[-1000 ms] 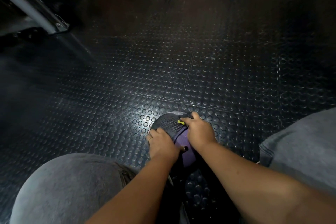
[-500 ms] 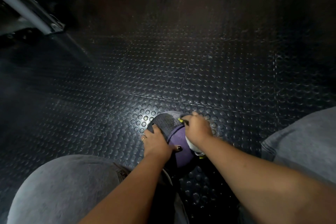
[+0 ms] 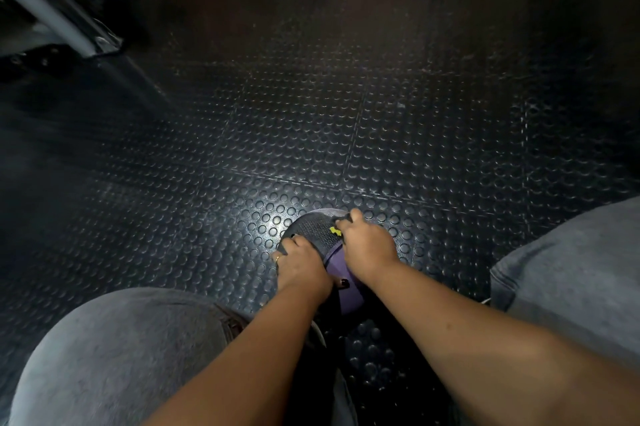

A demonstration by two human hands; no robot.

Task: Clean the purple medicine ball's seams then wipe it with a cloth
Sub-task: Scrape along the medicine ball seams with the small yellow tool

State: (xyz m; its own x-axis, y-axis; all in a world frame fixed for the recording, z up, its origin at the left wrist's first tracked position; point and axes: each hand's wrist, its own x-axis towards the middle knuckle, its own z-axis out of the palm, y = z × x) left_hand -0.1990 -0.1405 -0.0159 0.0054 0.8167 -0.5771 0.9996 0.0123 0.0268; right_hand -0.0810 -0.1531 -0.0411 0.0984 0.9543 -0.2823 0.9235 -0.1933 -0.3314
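Studded black floor (image 3: 381, 121): your left hand (image 3: 301, 264) holds the purple medicine ball (image 3: 338, 266), right hand (image 3: 367, 245) pinches a dark tool (image 3: 346, 217), apparently seam-cleaning; cloth-wiping follows.

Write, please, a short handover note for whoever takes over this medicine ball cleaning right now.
Left hand: holds the purple medicine ball by its left side, thumb across the purple panel, steadying it.
Right hand: pinches a small yellow-tipped tool against the ball's top, on the dark textured panel.
Ball: sits on the studded rubber floor.
Done: seam cleaning appears under way; how much is finished cannot be told.
Left: any remaining seams, then the cloth wipe; no cloth is plainly in view.
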